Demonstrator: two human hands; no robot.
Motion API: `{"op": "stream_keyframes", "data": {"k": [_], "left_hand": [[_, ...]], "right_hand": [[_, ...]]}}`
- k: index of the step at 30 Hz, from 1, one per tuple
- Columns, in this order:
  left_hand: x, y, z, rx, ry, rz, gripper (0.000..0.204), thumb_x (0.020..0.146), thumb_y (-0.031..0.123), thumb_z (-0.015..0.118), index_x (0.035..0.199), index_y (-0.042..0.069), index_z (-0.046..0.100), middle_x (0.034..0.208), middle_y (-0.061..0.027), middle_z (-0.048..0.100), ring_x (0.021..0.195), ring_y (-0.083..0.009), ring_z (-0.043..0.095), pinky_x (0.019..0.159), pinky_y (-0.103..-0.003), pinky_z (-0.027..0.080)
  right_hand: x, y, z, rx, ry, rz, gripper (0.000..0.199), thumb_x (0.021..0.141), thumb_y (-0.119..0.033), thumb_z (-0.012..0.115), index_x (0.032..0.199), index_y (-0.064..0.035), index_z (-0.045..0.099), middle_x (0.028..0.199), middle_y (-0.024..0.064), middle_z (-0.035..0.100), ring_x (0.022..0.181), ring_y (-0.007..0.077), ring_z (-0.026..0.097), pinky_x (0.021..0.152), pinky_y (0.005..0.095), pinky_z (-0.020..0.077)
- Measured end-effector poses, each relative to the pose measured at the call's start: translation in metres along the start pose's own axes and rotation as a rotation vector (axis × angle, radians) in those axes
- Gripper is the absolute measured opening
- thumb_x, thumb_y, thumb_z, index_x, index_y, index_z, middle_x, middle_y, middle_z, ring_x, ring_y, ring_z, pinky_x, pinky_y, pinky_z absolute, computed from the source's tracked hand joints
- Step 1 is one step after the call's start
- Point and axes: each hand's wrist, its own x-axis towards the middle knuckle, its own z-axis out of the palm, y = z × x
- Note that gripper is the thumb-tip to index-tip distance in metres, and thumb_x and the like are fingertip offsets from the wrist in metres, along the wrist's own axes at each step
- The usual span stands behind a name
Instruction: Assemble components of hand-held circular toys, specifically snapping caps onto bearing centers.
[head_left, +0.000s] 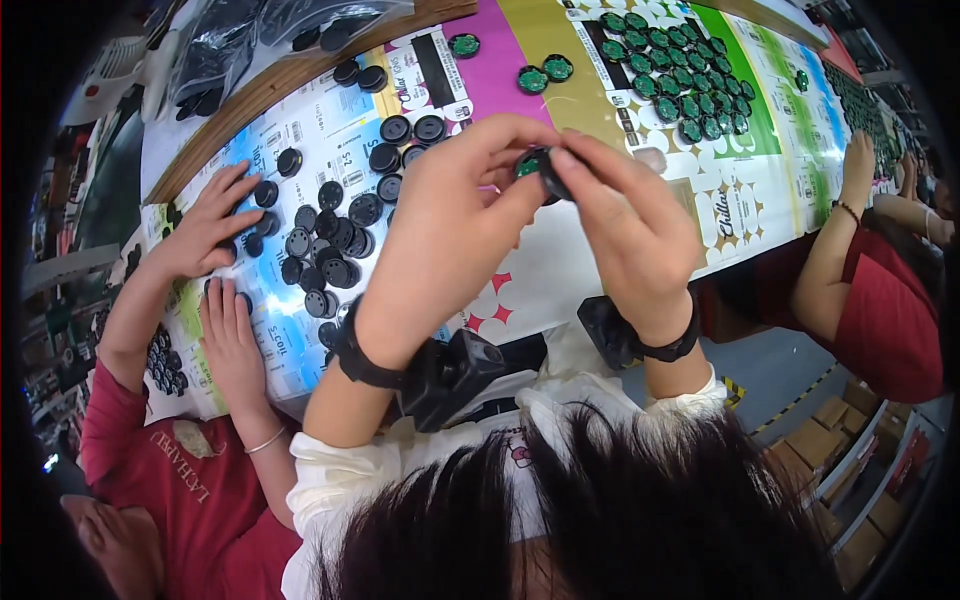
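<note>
Above the table, my left hand [450, 215] pinches a small round black piece with a green circuit board [526, 166] between thumb and fingers. My right hand [637, 225] grips a black round cap [556, 178], tilted on edge right beside the green board. Whether the two parts touch is hidden by my fingertips. Several loose black round caps [338, 240] lie left of my left hand, some stacked. Beyond my right hand, many black discs with green boards [690, 80] sit in a cluster. Two more green-board discs [545, 73] lie just beyond my hands.
Co-workers' hands [225, 225] rest among caps at the left; another person's arm [845, 205] reaches in at the right. A wooden strip [215, 122] borders the far left, with plastic bags [215, 50] of black parts behind it. Printed sheets cover the table.
</note>
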Motion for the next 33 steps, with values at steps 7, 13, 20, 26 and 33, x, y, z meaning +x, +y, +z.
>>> {"op": "stream_keyframes", "data": {"k": [7, 13, 20, 26, 33], "left_hand": [[-0.017, -0.008, -0.001, -0.131, 0.124, -0.058, 0.024, 0.08, 0.002, 0.049, 0.103, -0.003, 0.045, 0.084, -0.0066, 0.057, 0.059, -0.0067, 0.052, 0.048, -0.016, 0.039], [-0.036, 0.0, -0.007, -0.265, 0.062, -0.064, 0.025, 0.08, -0.001, 0.048, 0.105, -0.004, 0.045, 0.09, -0.0091, 0.057, 0.068, -0.009, 0.054, 0.058, -0.02, 0.044], [-0.044, 0.001, -0.023, -0.511, -0.037, -0.051, 0.034, 0.079, 0.001, 0.051, 0.112, -0.004, 0.044, 0.101, -0.0118, 0.055, 0.085, -0.0128, 0.055, 0.07, -0.023, 0.045], [-0.043, -0.015, -0.028, -0.626, -0.121, 0.002, 0.048, 0.079, 0.018, 0.056, 0.121, 0.001, 0.037, 0.112, -0.0132, 0.049, 0.104, -0.0227, 0.049, 0.085, -0.035, 0.042], [-0.043, -0.017, -0.032, -0.618, -0.148, -0.015, 0.053, 0.078, 0.021, 0.058, 0.122, 0.003, 0.036, 0.12, -0.0132, 0.043, 0.111, -0.0241, 0.043, 0.088, -0.037, 0.04]], "right_hand": [[0.002, -0.011, 0.006, 0.104, -0.156, -0.03, 0.038, 0.059, 0.005, 0.064, 0.096, 0.0013, 0.059, 0.101, 0.0165, 0.055, 0.087, 0.0249, 0.056, 0.069, 0.0279, 0.047], [0.003, -0.024, 0.005, 0.265, -0.093, 0.127, 0.043, 0.055, 0.0, 0.067, 0.097, -0.0002, 0.059, 0.093, 0.0125, 0.055, 0.083, 0.0208, 0.055, 0.067, 0.0262, 0.0468], [0.014, -0.026, 0.003, 0.278, -0.072, 0.069, 0.044, 0.054, -0.002, 0.069, 0.097, -0.0005, 0.059, 0.09, 0.0095, 0.053, 0.079, 0.0189, 0.054, 0.066, 0.0253, 0.0458], [0.02, -0.033, 0.001, 0.186, -0.037, 0.044, 0.045, 0.054, -0.005, 0.07, 0.097, 0.0002, 0.059, 0.089, 0.0097, 0.053, 0.079, 0.019, 0.053, 0.068, 0.0261, 0.0442], [0.024, -0.036, -0.002, 0.216, -0.102, 0.067, 0.045, 0.053, -0.006, 0.071, 0.096, 0.0006, 0.059, 0.09, 0.0099, 0.052, 0.08, 0.0194, 0.053, 0.07, 0.0263, 0.0441]]}}
